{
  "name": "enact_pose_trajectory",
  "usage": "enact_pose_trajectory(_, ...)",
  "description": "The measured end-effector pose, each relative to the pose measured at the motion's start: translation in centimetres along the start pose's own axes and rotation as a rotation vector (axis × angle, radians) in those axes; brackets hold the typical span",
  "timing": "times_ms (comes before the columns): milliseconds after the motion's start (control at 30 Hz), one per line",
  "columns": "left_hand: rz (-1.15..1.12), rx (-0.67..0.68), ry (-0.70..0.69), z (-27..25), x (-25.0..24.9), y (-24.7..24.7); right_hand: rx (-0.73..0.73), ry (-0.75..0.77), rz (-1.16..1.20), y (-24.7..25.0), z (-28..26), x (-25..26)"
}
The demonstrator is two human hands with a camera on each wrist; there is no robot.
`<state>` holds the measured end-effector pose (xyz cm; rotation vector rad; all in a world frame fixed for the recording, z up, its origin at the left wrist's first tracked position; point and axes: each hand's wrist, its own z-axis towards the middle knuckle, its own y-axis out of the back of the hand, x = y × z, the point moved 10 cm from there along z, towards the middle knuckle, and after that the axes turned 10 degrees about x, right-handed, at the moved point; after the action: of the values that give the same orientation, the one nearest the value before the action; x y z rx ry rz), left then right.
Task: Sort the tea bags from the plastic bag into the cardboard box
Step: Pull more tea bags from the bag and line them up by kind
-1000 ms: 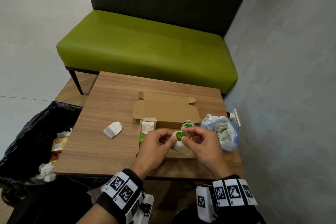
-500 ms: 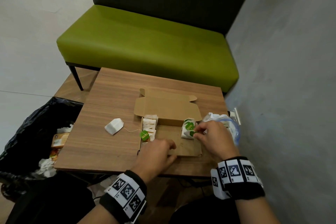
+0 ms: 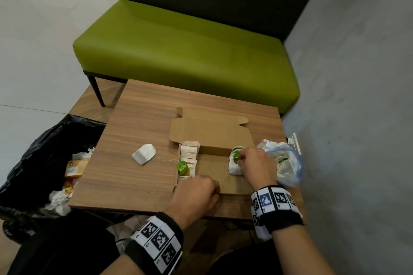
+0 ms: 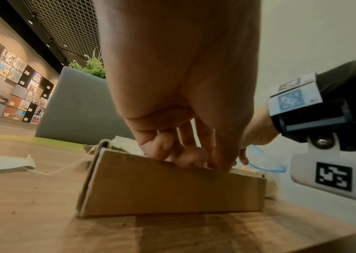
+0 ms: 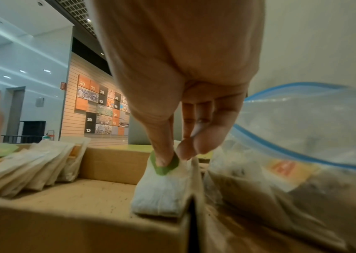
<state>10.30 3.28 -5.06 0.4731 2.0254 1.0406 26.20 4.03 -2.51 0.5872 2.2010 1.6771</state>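
The open cardboard box point(image 3: 225, 182) point(image 4: 172, 184) lies on the wooden table point(image 3: 134, 131), lid folded back. A row of tea bags point(image 3: 189, 157) point(image 5: 29, 166) stands along its left side. My right hand point(image 3: 240, 159) point(image 5: 177, 155) pinches a white tea bag point(image 3: 234, 167) point(image 5: 164, 188) at its green tag point(image 5: 164, 166), upright against the box's right wall. My left hand point(image 3: 215, 190) point(image 4: 194, 159) grips the box's near wall, fingers curled over the rim. The plastic bag point(image 3: 287, 163) point(image 5: 302, 145), with more tea bags inside, lies right of the box.
A loose tea bag point(image 3: 144, 154) lies on the table left of the box, its string running to a green tag point(image 3: 182, 166). A black bin bag point(image 3: 29, 158) with rubbish stands at the left. A green bench point(image 3: 178, 56) is behind; a grey wall point(image 3: 357, 118) is close on the right.
A second ago both hands held the tea bag above the box. The right hand carried it down to the box's right side; the left hand dropped onto the near wall.
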Motion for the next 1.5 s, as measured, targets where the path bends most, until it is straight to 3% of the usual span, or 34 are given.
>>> enact_pose_trajectory(233,-0.038,-0.034,-0.023,-0.3,-0.2,0.3,-0.054,-0.011,0.024,-0.2,-0.3,0.1)
enact_pose_trajectory(367,-0.19,-0.186,-0.048,-1.6,0.2,3.1,-0.076,0.002,0.077,0.1,-0.6,0.4)
enact_pose_trajectory(467,-0.431,-0.405,0.076,-3.4,4.3,6.5,-0.101,0.037,0.154,0.6,-1.3,0.7)
enact_pose_trajectory(567,-0.529,-0.633,0.317,-5.4,11.1,9.1,-0.16,0.083,0.273,1.5,-2.7,1.1)
enact_pose_trajectory(633,-0.471,-0.62,0.483,-5.6,15.3,9.4,-0.212,0.103,0.324,2.1,-3.6,1.3)
enact_pose_trajectory(733,-0.369,-0.459,0.64,-4.6,19.3,7.9,-0.278,0.14,0.369,2.8,-4.8,2.3)
enact_pose_trajectory(833,-0.205,-0.335,0.721,-3.9,20.1,6.6,-0.278,0.164,0.396,3.1,-5.8,3.4)
enact_pose_trajectory(967,-0.219,-0.313,0.761,-4.4,20.1,6.0,-0.259,0.182,0.413,2.9,-6.6,4.6)
enact_pose_trajectory(1200,-0.497,-0.304,0.718,-5.7,20.4,5.0,-0.169,0.28,0.423,2.5,-7.3,7.8)
enact_pose_trajectory(1367,-1.005,-0.561,0.337,-8.3,16.1,8.5,-0.046,0.313,0.724,2.2,-8.6,8.4)
enact_pose_trajectory(1500,-1.265,-0.525,0.106,-9.3,10.8,9.8,0.225,0.372,1.173,-0.2,-10.5,10.1)
